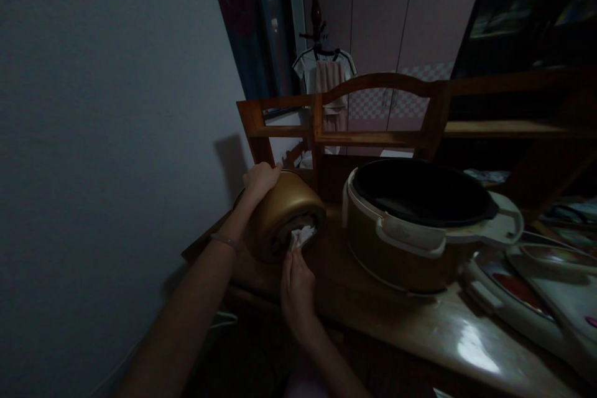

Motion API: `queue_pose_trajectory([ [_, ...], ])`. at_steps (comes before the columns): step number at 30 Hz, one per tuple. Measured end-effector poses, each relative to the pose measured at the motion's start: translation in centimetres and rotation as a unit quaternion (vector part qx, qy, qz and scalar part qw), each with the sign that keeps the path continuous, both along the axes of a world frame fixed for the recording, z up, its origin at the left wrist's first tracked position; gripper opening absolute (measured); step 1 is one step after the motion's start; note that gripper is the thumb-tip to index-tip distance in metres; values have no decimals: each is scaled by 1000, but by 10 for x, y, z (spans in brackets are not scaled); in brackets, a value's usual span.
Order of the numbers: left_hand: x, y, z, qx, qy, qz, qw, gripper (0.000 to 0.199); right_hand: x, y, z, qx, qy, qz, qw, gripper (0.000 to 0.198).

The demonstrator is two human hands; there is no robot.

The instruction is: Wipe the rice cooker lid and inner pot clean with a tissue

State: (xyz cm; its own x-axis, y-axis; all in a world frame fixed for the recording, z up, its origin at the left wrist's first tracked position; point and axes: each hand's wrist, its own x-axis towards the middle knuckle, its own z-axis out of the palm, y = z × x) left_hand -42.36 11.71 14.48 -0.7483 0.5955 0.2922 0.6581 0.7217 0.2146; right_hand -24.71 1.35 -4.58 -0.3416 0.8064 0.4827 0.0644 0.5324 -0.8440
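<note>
Gold appliance (pixel 289 199), left hand (pixel 262 178) atop, right hand (pixel 297 286) holding tissue (pixel 304 236)

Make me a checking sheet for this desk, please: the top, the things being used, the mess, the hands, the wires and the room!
Surface: wooden desk, shiny near the right.
Things in use: golden appliance, tipped on its side; white cloth or tissue against its darker face.
Clutter: large open cooker with a black inside; pale handled object right of it.
Hands: left hand on the golden appliance; right hand holding the white piece.
Cables: thin pale line at right, maybe a cord; too dim to tell.
Surroundings: wooden shelf, pale wall, pink cupboard, hanging clothes.
</note>
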Motion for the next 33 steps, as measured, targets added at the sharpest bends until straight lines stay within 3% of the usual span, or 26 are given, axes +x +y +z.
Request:
queue_pose_trajectory([
  [9, -2, -2, -1, 2, 1, 0, 1000, 68, 3, -22, 12, 123, -63, 27, 990, 55],
  [15, -4, -4, -3, 8, 3, 1, 1000, 69, 5, 12, 32, 194, -36, -32, 980, 57],
  [19, -3, -4, -3, 10, 1, 2, 1000, 69, 2, 37, 27, 223, -55, -46, 972, 58],
  [23, -2, -2, -2, 10, 1, -3, 1000, 68, 0, 45, 13, 192, -55, -46, 979, 55],
  [33, 3, -5, 1, 6, 0, -4, 1000, 67, 6, 54, -2, 0, 33, -45, 998, 52],
])
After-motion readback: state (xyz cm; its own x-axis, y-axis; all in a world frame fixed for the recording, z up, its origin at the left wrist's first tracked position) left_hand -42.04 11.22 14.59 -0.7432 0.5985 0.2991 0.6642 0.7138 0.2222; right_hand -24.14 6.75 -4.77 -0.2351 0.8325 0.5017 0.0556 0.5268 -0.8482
